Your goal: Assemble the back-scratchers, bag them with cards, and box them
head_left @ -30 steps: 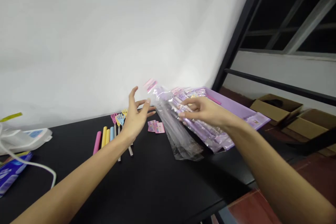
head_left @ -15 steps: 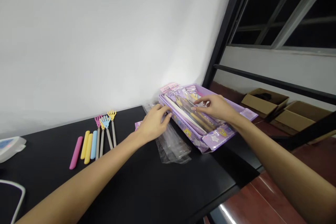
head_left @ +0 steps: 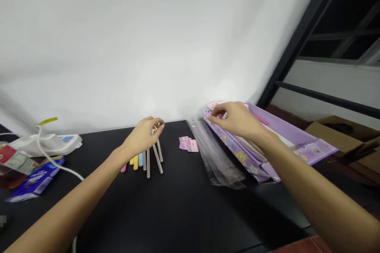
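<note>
My left hand [head_left: 144,133] hovers over the heads of several hand-shaped back scratchers, its thumb and fingers curled together. Mostly hidden behind it, the scratchers show their metal rods [head_left: 156,154]; whether the fingers hold one I cannot tell. Beside the rods lie yellow handle sleeves [head_left: 135,162], a blue sleeve [head_left: 140,159] and a pink sleeve [head_left: 124,168], partly covered by my wrist. My right hand [head_left: 234,118] is bent over the near left edge of a purple display box [head_left: 297,126], fingers curled in a pinch. Anything between those fingertips is hidden. My right forearm covers much of the box's contents.
Clear plastic sleeves [head_left: 218,160] lie along the box's left side. Small pink cards [head_left: 188,144] rest on the black table [head_left: 178,205]. At left are a white power strip [head_left: 49,145], its cable, and a blue packet [head_left: 37,180]. Cardboard boxes [head_left: 335,134] stand beyond the right edge.
The view has swung left. My left hand has gone from the box's edge to the scratchers, uncovering the pink cards. My right hand has shifted from the packets inside to the box's left edge.
</note>
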